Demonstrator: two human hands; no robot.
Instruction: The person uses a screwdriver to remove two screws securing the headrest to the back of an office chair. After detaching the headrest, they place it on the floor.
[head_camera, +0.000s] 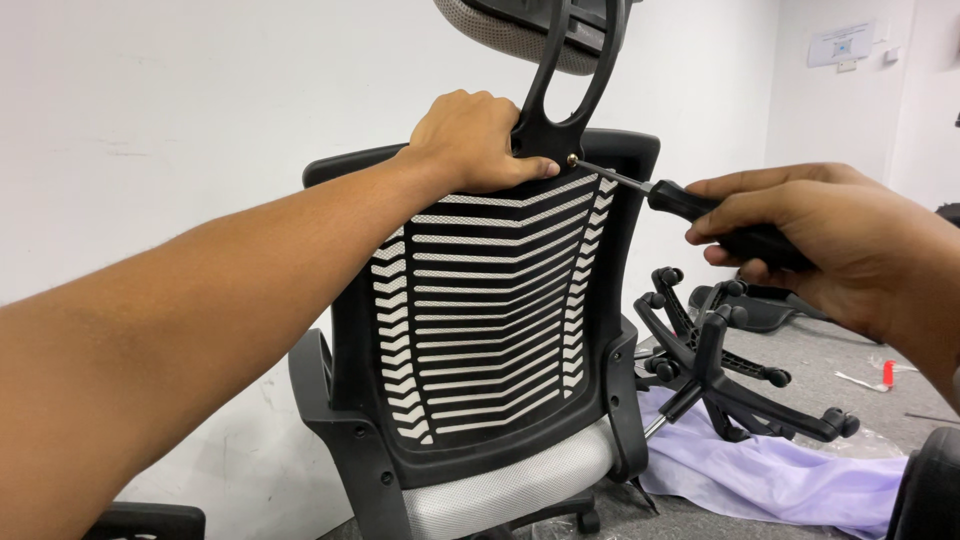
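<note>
Screwdriver (690, 205) in right grip (800, 245).

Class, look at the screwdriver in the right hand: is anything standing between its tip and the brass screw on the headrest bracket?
Nothing visible does. The screwdriver, held in the right hand, has its tip at the brass screw on the headrest bracket. The left hand grips the chair back beside the bracket, left of the screw, not across it.

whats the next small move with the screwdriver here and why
Probably turn the screwdriver in place while pressing inward. Its tip already sits on the brass screw in the headrest bracket, the right hand grips the handle, and the left hand braces the bracket against the chair back.
</note>
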